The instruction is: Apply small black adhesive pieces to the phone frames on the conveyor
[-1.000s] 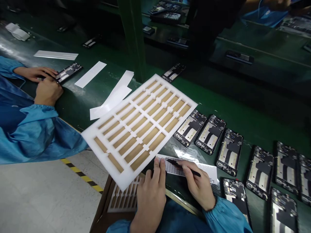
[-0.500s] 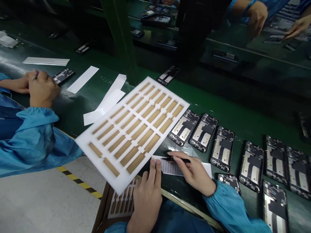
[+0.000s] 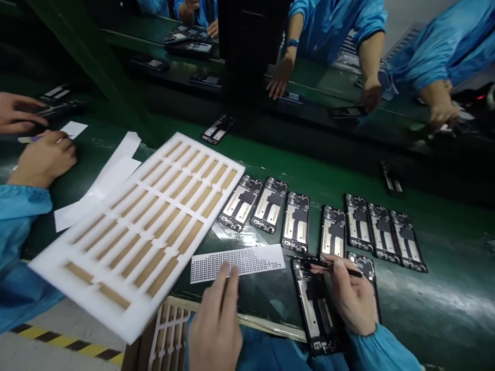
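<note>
One phone frame (image 3: pixel 314 309): black, lying flat on the green bench (image 3: pixel 444 304), partly under my right hand.
Right hand (image 3: pixel 353 296): closed around a slim black tool (image 3: pixel 340 269), its tip at the frame's top edge.
Left hand (image 3: pixel 214 332): open, fingers extended, fingertips (image 3: pixel 225 271) at the lower edge of a white perforated sheet (image 3: pixel 237 263).
Beside them: seven more phone frames (image 3: pixel 296 222) in a row, a white foam tray (image 3: pixel 50 265) of tan strips (image 3: pixel 154 239) to the left.
Further left: a co-worker's hand (image 3: pixel 42 159) holding a pen-like tool (image 3: pixel 33 138).
</note>
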Demonstrator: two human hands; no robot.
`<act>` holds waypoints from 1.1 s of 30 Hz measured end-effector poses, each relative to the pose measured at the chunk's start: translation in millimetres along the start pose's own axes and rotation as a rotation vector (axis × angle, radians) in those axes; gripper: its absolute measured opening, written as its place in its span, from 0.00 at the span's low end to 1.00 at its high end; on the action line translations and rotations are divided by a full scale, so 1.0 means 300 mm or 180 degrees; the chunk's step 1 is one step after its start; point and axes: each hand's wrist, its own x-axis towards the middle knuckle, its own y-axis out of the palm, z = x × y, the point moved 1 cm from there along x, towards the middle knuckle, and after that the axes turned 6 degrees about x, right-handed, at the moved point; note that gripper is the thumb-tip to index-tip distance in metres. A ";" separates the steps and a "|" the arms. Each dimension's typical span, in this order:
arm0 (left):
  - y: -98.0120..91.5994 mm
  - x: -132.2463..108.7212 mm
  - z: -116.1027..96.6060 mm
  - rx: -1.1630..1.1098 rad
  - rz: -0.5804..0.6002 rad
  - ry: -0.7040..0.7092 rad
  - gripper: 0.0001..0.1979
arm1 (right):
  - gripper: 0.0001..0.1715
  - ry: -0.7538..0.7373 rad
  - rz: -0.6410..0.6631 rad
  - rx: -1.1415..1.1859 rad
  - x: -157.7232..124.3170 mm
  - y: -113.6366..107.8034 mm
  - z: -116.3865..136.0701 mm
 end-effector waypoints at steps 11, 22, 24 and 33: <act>0.093 0.116 -0.277 0.0249 0.0892 0.1194 0.40 | 0.23 0.0308 0.0166 0.0444 -0.040 0.014 -0.031; 0.120 0.137 -0.294 0.0285 0.1095 0.1121 0.44 | 0.16 -0.0578 0.0473 -0.0076 -0.036 -0.001 -0.036; 0.123 0.141 -0.295 0.0252 0.1145 0.1109 0.43 | 0.16 -0.0704 0.0506 -0.0091 -0.038 -0.009 -0.026; 0.093 0.142 -0.295 -0.0008 0.1168 0.0994 0.37 | 0.17 -0.0207 0.0305 0.0077 0.017 0.079 0.136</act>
